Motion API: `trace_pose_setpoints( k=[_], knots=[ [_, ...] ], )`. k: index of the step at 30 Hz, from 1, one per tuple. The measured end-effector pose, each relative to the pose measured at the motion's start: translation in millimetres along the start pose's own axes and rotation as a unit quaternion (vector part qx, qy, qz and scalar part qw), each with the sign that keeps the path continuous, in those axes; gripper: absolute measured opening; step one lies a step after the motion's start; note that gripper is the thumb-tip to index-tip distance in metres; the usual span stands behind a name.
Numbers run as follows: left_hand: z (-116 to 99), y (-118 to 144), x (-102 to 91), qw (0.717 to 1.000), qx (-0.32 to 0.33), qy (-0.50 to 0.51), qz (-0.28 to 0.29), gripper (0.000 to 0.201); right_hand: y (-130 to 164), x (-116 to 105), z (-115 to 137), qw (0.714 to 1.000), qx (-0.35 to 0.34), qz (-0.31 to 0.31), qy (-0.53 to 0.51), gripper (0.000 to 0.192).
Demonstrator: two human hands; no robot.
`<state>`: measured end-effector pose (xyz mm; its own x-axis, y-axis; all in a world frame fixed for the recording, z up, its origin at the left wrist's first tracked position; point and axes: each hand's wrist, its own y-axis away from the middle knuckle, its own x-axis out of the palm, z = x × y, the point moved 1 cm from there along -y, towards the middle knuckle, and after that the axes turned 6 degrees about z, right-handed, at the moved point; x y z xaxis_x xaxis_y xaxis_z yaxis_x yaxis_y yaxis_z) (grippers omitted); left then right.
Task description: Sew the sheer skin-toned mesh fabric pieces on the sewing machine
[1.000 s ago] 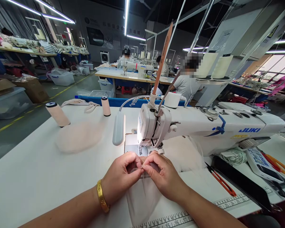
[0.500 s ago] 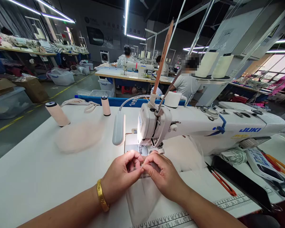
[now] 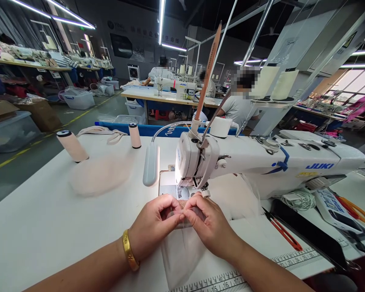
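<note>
Far left, a clear storage bin (image 3: 10,132) on the floor is cut by the frame edge and its contents are too hazy to name; farther back a white tub (image 3: 77,99) holds pale bundles that cannot be made out. On the white table (image 3: 33,227), a peach thread cone (image 3: 72,146) leans at the far left, with a sheer round piece (image 3: 101,175) lying near it and an upright second cone (image 3: 135,136) farther right.

Near the middle, the left hand (image 3: 153,227), a gold bangle (image 3: 129,251) on its wrist, pinches the top edge of a sheer fabric piece (image 3: 182,253) between thumb and forefinger, the other fingers curled in. The fabric is nearly see-through, pale and limp, hanging down toward the near table edge over a printed ruler (image 3: 231,280); its top edge sits just near the needle plate and is mostly hidden by the fingers. The right hand (image 3: 211,227) pinches the same edge, fingertips touching those of the left hand; whatever small thing lies between them cannot be told.

Behind stands a white sewing machine (image 3: 261,166), its needle area partly hidden by its head. To the right lie red snips (image 3: 282,232) and orange-handled scissors (image 3: 355,211), cut off by the frame.
</note>
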<state>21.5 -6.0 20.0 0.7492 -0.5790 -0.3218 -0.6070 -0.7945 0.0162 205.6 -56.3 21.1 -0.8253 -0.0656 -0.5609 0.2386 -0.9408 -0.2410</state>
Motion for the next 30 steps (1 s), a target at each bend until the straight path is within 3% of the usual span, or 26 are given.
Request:
trace_pose_setpoints(
  k=[9, 12, 14, 17, 20, 22, 26, 30],
  knots=[
    [-8, -2, 1.3, 0.998, -0.044, 0.032, 0.042, 0.035, 0, 4, -1, 1.0, 0.015, -0.005, -0.02, 0.015],
    [-10, -4, 2.2, 0.998, -0.042, -0.036, 0.043, 0.034, 0, 5, -3, 0.999, 0.042, -0.01, -0.021, 0.012],
    [-9, -5, 2.3, 0.988, -0.011, -0.152, 0.014, 0.033, -2, 8, -7, 0.999, 0.049, -0.008, 0.001, 0.008],
    [-1, -9, 3.5, 0.952, 0.021, -0.303, -0.026, 0.029, -9, 13, -14, 0.995, 0.037, -0.006, 0.087, 0.004],
    [7, -12, 4.9, 0.924, 0.062, -0.37, -0.075, 0.015, -16, 18, -19, 0.987, 0.032, -0.001, 0.159, 0.01],
    [11, -13, 5.2, 0.9, 0.136, -0.4, -0.108, 0.008, -19, 19, -21, 0.984, 0.041, -0.002, 0.174, 0.013],
    [14, -11, 3.8, 0.864, 0.269, -0.422, -0.062, 0.028, -18, 17, -21, 0.982, 0.053, -0.008, 0.179, 0.013],
    [14, -8, -0.9, 0.867, 0.276, -0.414, -0.032, 0.03, -14, 11, -22, 0.984, 0.018, -0.008, 0.175, 0.016]
  ],
)
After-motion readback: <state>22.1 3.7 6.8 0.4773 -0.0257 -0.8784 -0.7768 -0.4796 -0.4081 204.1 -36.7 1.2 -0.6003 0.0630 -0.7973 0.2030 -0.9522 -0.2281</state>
